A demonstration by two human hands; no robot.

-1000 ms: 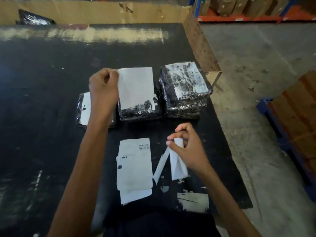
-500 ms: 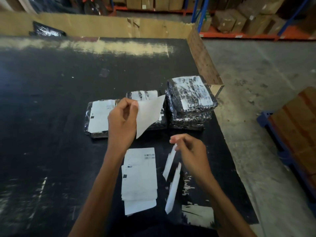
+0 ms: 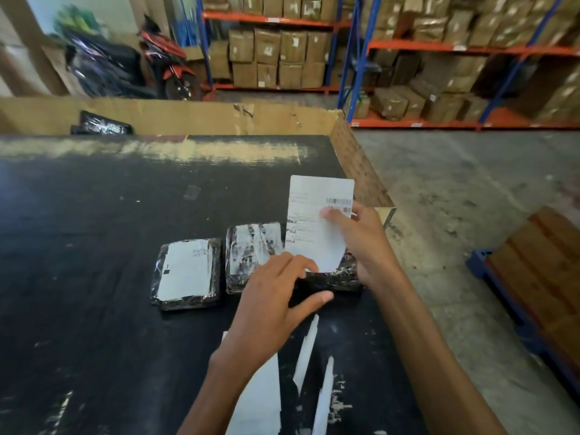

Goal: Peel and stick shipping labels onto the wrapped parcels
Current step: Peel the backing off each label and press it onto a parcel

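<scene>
Your right hand (image 3: 361, 243) is pinching a shipping label (image 3: 317, 221) (barcode facing you) upright at centre frame, over the rightmost wrapped parcel (image 3: 339, 274), while your left hand (image 3: 276, 302) is touching the label's lower edge, fingers loosely spread

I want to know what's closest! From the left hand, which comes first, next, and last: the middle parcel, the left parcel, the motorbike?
1. Middle parcel: just beyond the left hand, partly under it.
2. Left parcel: farther left on the table.
3. Motorbike: far back, by the shelves.
</scene>
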